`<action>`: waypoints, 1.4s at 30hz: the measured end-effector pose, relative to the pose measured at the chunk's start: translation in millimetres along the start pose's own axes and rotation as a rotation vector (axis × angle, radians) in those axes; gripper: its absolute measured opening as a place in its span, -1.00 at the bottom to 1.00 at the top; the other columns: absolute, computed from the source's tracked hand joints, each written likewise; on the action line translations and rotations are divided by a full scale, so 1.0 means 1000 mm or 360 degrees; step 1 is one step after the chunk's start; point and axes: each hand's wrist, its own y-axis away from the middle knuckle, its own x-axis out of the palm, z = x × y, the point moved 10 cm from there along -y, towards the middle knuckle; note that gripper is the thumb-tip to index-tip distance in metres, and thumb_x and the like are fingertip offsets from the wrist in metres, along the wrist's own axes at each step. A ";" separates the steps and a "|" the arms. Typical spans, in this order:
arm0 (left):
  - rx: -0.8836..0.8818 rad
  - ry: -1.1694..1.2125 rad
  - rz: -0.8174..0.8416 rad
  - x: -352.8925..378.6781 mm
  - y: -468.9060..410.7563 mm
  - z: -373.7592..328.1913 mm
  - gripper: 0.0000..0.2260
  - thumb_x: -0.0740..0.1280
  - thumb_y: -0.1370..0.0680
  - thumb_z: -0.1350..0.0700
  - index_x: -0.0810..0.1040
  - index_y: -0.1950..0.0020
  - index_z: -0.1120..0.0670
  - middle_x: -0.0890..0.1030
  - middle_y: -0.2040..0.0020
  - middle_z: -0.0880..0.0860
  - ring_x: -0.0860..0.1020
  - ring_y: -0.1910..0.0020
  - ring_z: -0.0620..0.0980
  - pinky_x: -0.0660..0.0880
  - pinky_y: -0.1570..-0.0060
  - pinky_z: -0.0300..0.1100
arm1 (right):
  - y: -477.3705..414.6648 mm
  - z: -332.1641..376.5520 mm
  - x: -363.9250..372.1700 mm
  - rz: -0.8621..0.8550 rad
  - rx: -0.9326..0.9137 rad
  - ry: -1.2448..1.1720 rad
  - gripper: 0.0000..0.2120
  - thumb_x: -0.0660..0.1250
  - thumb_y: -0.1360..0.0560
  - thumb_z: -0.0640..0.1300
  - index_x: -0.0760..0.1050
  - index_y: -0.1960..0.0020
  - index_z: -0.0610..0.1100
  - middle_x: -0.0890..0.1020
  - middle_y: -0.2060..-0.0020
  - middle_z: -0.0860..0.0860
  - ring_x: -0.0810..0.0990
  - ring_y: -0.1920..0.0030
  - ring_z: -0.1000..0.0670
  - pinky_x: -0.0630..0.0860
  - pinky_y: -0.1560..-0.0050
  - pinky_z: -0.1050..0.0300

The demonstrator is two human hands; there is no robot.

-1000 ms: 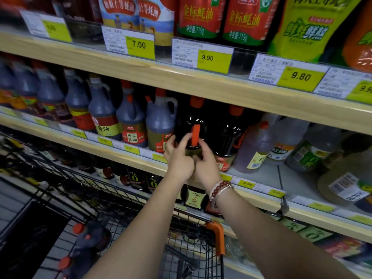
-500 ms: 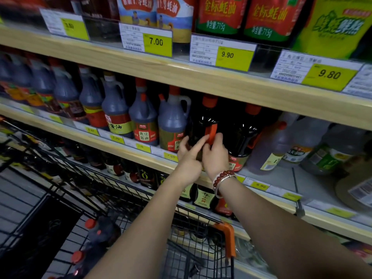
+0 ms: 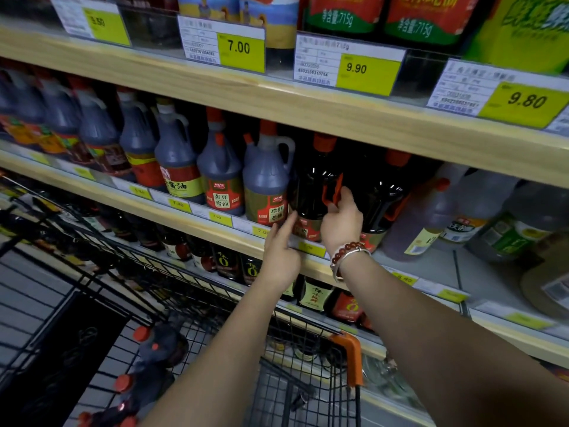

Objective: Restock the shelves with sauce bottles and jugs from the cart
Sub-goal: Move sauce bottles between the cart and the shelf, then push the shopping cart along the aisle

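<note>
A dark sauce jug (image 3: 311,186) with an orange cap and orange handle stands on the middle shelf (image 3: 197,215), between a grey jug (image 3: 266,180) and another dark jug (image 3: 380,192). My right hand (image 3: 340,221), a bead bracelet at its wrist, grips the orange handle. My left hand (image 3: 281,252) is open just below, fingertips at the jug's lower left by the shelf edge. Several grey jugs with red caps (image 3: 160,346) lie in the black wire cart (image 3: 184,288) at the lower left.
A row of sauce jugs fills the middle shelf to the left; pale jugs (image 3: 431,217) stand to the right with bare shelf in front. The upper shelf (image 3: 277,100) hangs close above. Small bottles (image 3: 314,295) line the lower shelf. The cart's orange handle corner (image 3: 351,355) is below my arms.
My left hand has come off the jug and dropped to the shelf edge. My right hand has shifted up onto the orange handle. The view has moved closer.
</note>
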 end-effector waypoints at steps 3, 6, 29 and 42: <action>-0.0002 -0.0079 0.0011 0.006 0.005 0.004 -0.25 0.05 -0.43 0.50 0.14 -0.51 -0.08 0.08 -0.55 0.06 0.01 -0.54 0.00 0.08 -0.45 -0.20 | -0.005 -0.005 0.002 0.0027 0.0001 -0.0105 -0.59 0.09 -0.52 -0.35 0.36 -0.35 -0.18 0.61 -0.09 -0.21 0.56 -0.10 -0.21 0.40 0.03 0.20; 0.0018 -0.0145 0.0034 0.009 0.011 0.005 -0.25 0.02 -0.43 0.52 0.12 -0.52 -0.06 0.03 -0.55 0.02 -0.07 -0.54 -0.06 -0.03 -0.35 -0.32 | -0.006 -0.005 0.005 0.0126 -0.0029 -0.0092 -0.65 0.08 -0.54 -0.34 0.39 -0.30 -0.22 0.60 -0.10 -0.20 0.56 -0.07 -0.18 0.35 0.13 0.29; -0.1029 -0.0573 0.0544 0.098 0.210 0.180 -0.62 0.19 -0.57 0.31 0.38 -0.39 0.18 0.42 -0.38 0.17 0.52 -0.06 0.00 0.44 0.04 -0.33 | 0.265 -0.237 -0.019 0.2185 -0.0459 0.1513 -0.41 0.06 -0.49 -0.43 0.23 -0.44 -0.03 -0.05 -0.54 -0.02 -0.22 -0.53 -0.10 -0.16 -0.49 -0.26; -0.1211 -0.1015 0.0298 0.149 0.282 0.214 -0.72 0.23 -0.55 0.10 0.47 -0.26 0.07 0.58 -0.17 0.12 0.54 -0.15 0.11 0.49 -0.16 -0.07 | 0.285 -0.238 -0.031 0.2392 -0.1183 0.1595 -0.40 0.16 -0.47 -0.32 0.18 -0.44 0.07 0.03 -0.52 -0.09 -0.16 -0.53 -0.09 -0.16 -0.47 -0.25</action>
